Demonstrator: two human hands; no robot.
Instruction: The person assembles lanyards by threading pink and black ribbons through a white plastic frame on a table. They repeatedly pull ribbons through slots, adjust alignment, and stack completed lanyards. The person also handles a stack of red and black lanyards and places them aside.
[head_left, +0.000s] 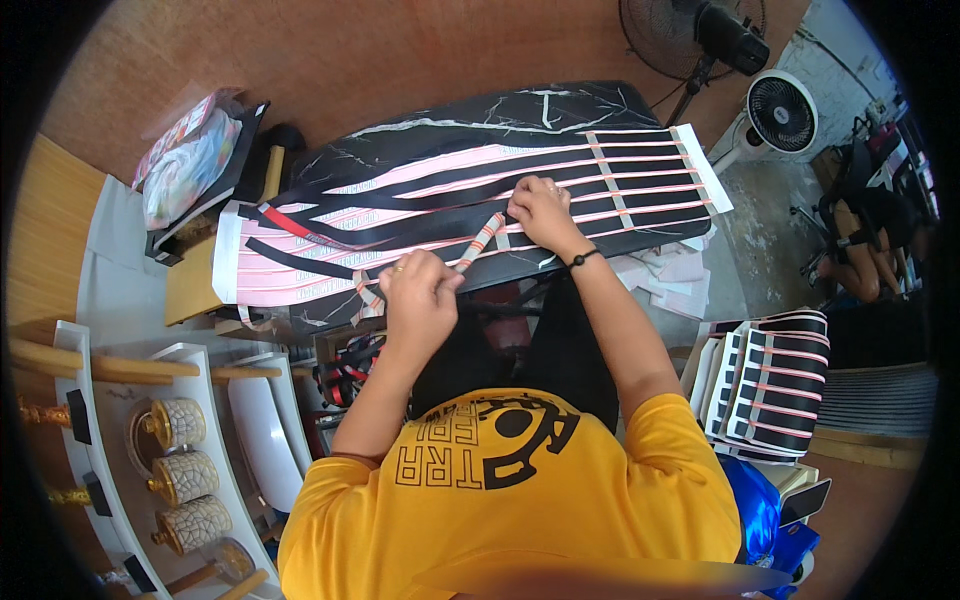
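A long white and pink card point(262, 270) lies across the table, with black straps point(440, 192) laid side by side along it. My left hand point(422, 300) is closed at the card's near edge, its fingertips at the lower end of a striped tape strip point(480, 243). The strip slants up toward my right hand point(540, 212), whose bunched fingers press down on the straps; what they pinch is hidden. Another piece of striped tape point(366, 292) dangles beside my left hand. One strap end has a red section point(285, 221). Striped bands point(610, 180) cross the straps at the right.
The black marbled table point(420, 140) stands against a brown wall. Right of me, finished-looking strap cards point(775, 385) are stacked. Two fans point(781, 112) stand at the back right. A shelf of patterned canisters point(187, 475) is at my left. Plastic-wrapped goods point(195, 165) sit back left.
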